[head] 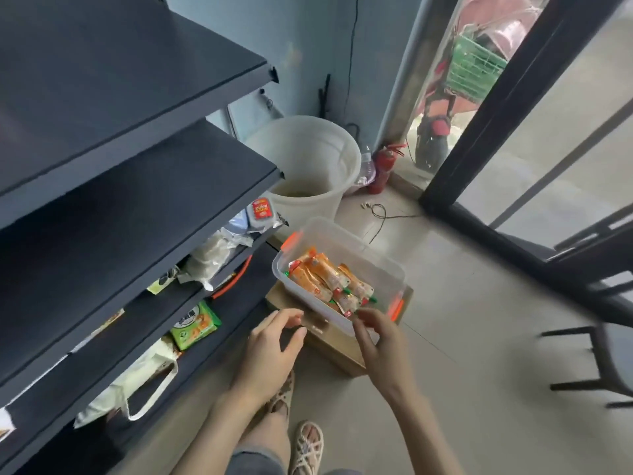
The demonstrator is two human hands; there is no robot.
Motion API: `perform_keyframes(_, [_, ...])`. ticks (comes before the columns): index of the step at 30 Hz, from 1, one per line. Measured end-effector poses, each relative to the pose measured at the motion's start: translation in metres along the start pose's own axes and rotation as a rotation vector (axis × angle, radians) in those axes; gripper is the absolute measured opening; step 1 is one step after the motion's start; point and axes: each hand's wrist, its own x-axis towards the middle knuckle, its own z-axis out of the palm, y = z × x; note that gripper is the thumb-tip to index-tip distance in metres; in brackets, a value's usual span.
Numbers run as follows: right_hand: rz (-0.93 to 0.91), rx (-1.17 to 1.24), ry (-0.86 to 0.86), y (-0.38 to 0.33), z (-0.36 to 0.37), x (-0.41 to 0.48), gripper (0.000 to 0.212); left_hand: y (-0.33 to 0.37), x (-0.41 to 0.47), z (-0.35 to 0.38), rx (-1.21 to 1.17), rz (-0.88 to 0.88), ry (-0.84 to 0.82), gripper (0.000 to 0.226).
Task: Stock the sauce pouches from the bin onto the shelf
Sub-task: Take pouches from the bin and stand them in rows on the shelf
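Tiled floor beside dark shelf point(154, 173); clear bin point(346, 236) on cardboard box point(337, 347), sauce pouches point(325, 279) heaped inside. Left hand point(270, 347) spread, empty. Right hand point(376, 341) curled at near rim, by a pouch end; hold unclear. Risk: a corner pinch may slip, or drag neighbours over the rim.

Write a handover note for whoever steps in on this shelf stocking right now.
Left hand: open, holding nothing, hovering by the near corner of the bin.
Right hand: fingertips at the near end of the pouches, at the bin's near rim; grip unclear.
Things: the orange pouches lie piled in the clear bin, which sits on a cardboard box on the floor, right of the shelves.
Done: no orange pouch visible on the shelves.
Left: move all the pouches onto a shelf.
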Motion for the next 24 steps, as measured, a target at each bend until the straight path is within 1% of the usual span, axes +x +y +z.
perform_keyframes(3, [0.079,0.028,0.008,0.020,-0.005,0.029,0.020,-0.001,0.034,0.023,-0.005,-0.049,-0.075,0.021])
perform_keyframes(7, [0.149,0.043,0.021,0.046,-0.002,0.078,0.018,-0.010,0.087,0.053,-0.028,-0.126,-0.155,0.021])
perform_keyframes(10, [0.237,0.054,0.007,0.065,0.006,0.118,0.014,-0.023,0.131,0.075,-0.038,-0.197,-0.212,0.022])
perform_keyframes(14, [0.350,0.066,-0.016,0.095,0.026,0.174,0.010,-0.048,0.188,0.107,-0.072,-0.307,-0.242,0.021])
perform_keyframes(19, [0.453,0.056,-0.088,0.136,0.057,0.236,0.016,-0.088,0.248,0.152,-0.093,-0.428,-0.287,0.015])
perform_keyframes(24, [0.569,0.079,-0.155,0.186,0.093,0.282,0.017,-0.139,0.293,0.200,-0.092,-0.588,-0.254,0.011])
